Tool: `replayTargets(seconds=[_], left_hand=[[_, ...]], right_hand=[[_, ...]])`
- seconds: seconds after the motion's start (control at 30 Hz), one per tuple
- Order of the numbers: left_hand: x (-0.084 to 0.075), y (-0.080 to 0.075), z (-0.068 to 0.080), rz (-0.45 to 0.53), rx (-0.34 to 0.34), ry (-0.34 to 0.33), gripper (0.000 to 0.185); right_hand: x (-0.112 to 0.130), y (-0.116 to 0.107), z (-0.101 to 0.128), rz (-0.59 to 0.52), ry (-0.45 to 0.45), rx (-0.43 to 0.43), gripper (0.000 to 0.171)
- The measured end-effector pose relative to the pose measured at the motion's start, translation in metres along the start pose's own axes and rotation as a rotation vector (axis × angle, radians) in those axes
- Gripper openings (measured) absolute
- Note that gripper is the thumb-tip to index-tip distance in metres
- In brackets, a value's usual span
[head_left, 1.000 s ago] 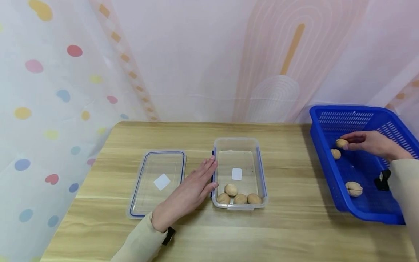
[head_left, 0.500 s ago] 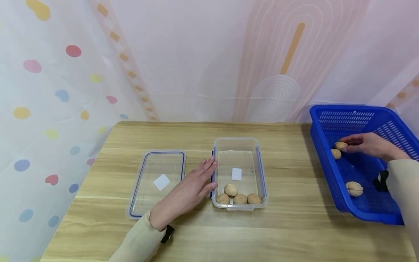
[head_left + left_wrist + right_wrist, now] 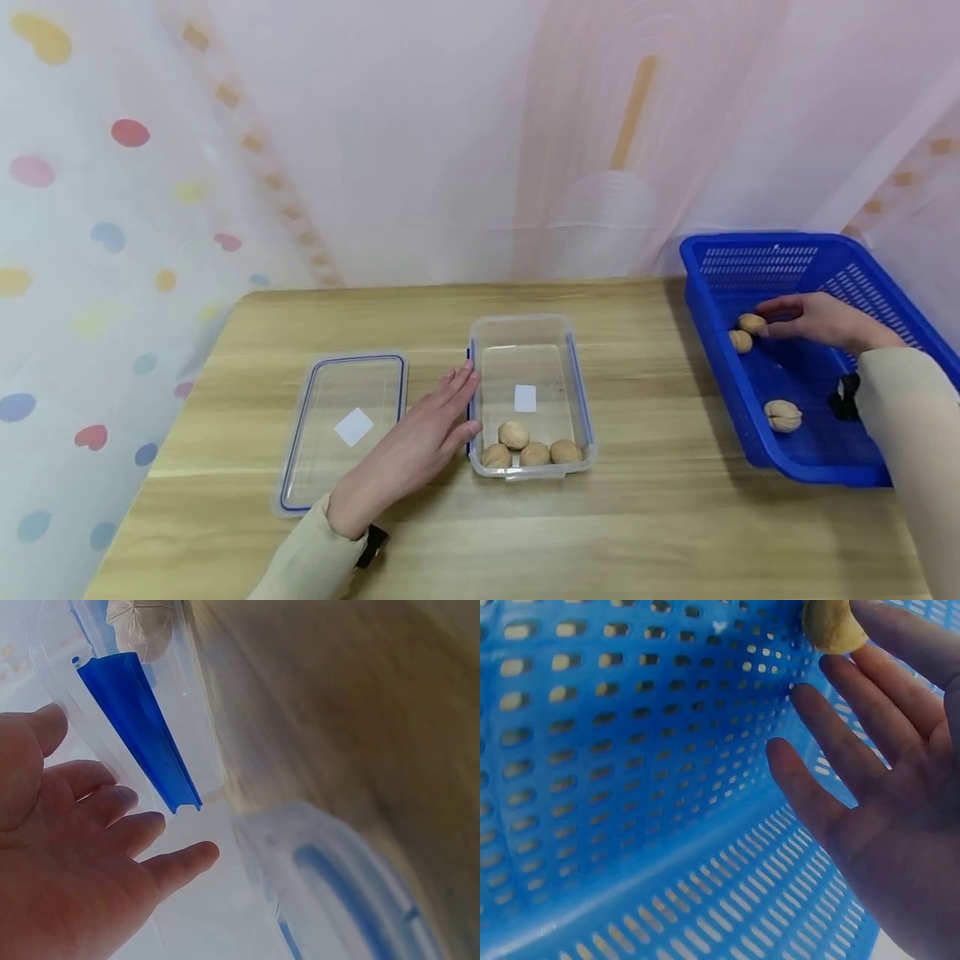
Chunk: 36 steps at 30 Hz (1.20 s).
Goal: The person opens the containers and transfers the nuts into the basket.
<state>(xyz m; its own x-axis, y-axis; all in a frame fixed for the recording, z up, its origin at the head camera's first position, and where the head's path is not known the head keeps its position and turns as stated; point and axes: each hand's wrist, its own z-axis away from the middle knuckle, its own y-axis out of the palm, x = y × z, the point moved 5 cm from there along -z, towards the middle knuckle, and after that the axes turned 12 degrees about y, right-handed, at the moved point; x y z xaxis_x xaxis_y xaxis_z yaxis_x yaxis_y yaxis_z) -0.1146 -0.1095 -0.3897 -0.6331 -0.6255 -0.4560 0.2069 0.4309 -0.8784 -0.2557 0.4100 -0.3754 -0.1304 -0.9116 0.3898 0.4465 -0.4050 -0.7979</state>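
My right hand (image 3: 832,321) reaches into the blue basket (image 3: 757,450), thumb and fingertips pinching a walnut (image 3: 751,323) by the left wall. In the right wrist view this walnut (image 3: 831,628) shows between thumb and fingers, the other fingers stretched out. A second walnut (image 3: 741,342) lies right beside it, and a third walnut (image 3: 783,416) sits nearer the basket's front. My left hand (image 3: 408,450) rests with extended fingers against the left side of a clear plastic container (image 3: 573,367). Several walnuts (image 3: 535,454) are gathered at the container's near end.
A clear lid (image 3: 315,433) with a blue seal lies on the wooden table (image 3: 637,533), left of the container and partly behind my left hand. A patterned curtain (image 3: 420,150) hangs behind the table. A white label (image 3: 525,398) shows on the container's floor.
The head view has shifted a little to the right. My right hand has lowered the walnut slightly towards the one beside it. My left hand stays at the container's side.
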Motion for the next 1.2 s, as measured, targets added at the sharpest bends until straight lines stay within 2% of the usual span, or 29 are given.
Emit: replayTargets(seconds=[0.17, 0.27, 0.4, 0.5, 0.8, 1.07, 1.2], left_hand=[[0.002, 0.0, 0.001, 0.001, -0.01, 0.014, 0.063], [0.002, -0.001, -0.001, -0.003, -0.021, 0.029, 0.062], [0.002, -0.002, -0.003, -0.003, -0.02, 0.044, 0.063], [0.003, -0.002, -0.003, -0.002, -0.016, 0.045, 0.063], [0.004, -0.004, -0.004, 0.009, 0.002, 0.02, 0.063], [0.004, -0.002, -0.005, 0.02, -0.007, 0.017, 0.064], [0.002, -0.001, -0.006, 0.022, -0.008, 0.019, 0.064]], right_hand=[[0.008, -0.01, 0.013, 0.031, -0.006, -0.019, 0.063], [0.015, -0.023, 0.022, 0.032, 0.009, -0.078, 0.068], [0.028, -0.039, 0.038, -0.018, 0.019, -0.177, 0.07], [0.04, -0.044, 0.05, -0.074, -0.006, -0.22, 0.066], [0.071, -0.041, 0.076, -0.114, -0.109, -0.35, 0.052], [0.078, -0.034, 0.101, -0.259, -0.124, -0.411, 0.047], [0.086, -0.032, 0.115, -0.334, -0.225, -0.501, 0.04]])
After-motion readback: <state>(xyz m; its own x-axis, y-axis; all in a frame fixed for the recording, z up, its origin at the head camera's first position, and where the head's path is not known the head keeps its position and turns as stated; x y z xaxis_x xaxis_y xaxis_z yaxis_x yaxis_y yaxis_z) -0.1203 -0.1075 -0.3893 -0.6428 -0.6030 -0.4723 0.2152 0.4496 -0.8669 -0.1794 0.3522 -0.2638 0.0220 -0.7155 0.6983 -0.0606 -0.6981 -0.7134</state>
